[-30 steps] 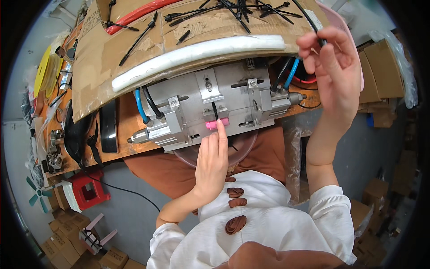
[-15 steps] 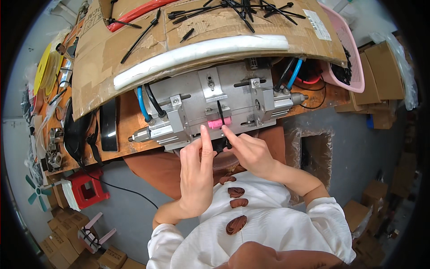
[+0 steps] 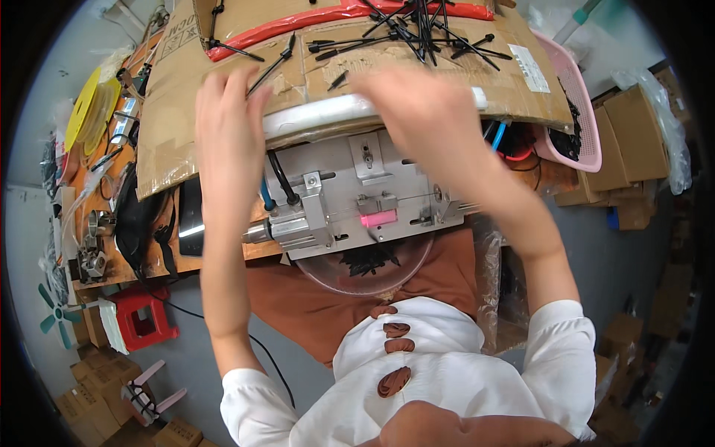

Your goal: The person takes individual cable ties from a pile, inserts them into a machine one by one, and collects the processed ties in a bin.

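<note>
Cardboard sheet (image 3: 223, 97) is covering the top of the bench, tilted toward me, with a red strip (image 3: 298, 30) along its far edge. Under it, a metal machine (image 3: 350, 194) is sitting at the bench edge, a small pink part (image 3: 378, 218) glowing at its front, and a clear round dish (image 3: 365, 268) is hanging just below.

A white tube (image 3: 313, 119) is running along the cardboard's near edge. Black cable ties (image 3: 417, 26) are lying scattered on the cardboard, most in a heap near the red strip.

I am reaching my left hand (image 3: 227, 134) up over the cardboard's near edge, fingers stretched and spread, gripping nothing that I can see. My right hand (image 3: 424, 112) is blurring over the white tube, close to the ties; I cannot tell whether it is closed on anything.

A pink basket (image 3: 577, 112) is sitting to my right.
</note>
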The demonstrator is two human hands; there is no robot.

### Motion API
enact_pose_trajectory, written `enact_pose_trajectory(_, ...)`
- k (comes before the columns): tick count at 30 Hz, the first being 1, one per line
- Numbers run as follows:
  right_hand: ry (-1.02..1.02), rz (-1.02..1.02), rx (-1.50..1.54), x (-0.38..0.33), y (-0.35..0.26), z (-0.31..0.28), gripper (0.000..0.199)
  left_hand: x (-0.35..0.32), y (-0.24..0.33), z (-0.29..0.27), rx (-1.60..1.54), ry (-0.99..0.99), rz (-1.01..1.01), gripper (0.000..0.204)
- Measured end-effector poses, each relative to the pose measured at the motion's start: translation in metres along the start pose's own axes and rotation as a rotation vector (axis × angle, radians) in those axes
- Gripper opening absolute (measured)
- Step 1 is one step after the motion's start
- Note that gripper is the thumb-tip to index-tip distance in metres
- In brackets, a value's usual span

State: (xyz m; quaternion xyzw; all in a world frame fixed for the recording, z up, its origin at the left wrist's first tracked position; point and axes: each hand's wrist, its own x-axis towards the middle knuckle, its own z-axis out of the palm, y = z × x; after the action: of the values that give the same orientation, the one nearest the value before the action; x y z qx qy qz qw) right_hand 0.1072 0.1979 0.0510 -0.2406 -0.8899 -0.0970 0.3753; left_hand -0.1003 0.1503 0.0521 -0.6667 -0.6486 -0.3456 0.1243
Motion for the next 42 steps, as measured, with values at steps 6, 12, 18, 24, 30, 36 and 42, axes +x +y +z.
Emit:
enact_pose_trajectory(6,-0.473,0.112,-0.060,0.100,0.069,0.052,0.012,0.043,-0.043,0.032,-0.047,-0.220,0.107,0.012)
enact_pose_trajectory(12,-0.264,0.458,-0.425,-0.003,0.108,-0.127,0.019,0.019,-0.045,-0.013,-0.323,-0.459,0.114,0.016)
enact_pose_trajectory(18,-0.372,0.870,-0.638,-0.084,0.181,-0.160,0.021,0.016,-0.014,-0.015,-0.203,-0.430,0.035,0.026)
enact_pose_trajectory(24,-0.539,0.475,-0.211,0.024,0.149,-0.039,0.023,0.004,-0.015,-0.017,-0.191,-0.376,-0.015,0.022)
enact_pose_trajectory(30,-0.595,0.354,-0.009,0.086,0.122,0.035,0.015,-0.012,-0.018,-0.022,-0.231,-0.261,0.034,0.013)
enact_pose_trajectory(36,-0.275,-0.010,-0.324,0.118,0.093,0.041,0.014,-0.045,0.002,-0.023,-0.319,-0.089,-0.095,0.014)
enact_pose_trajectory(42,-0.167,0.313,0.397,0.089,0.092,-0.028,0.035,-0.120,0.056,-0.023,-0.269,-0.069,0.028,0.058)
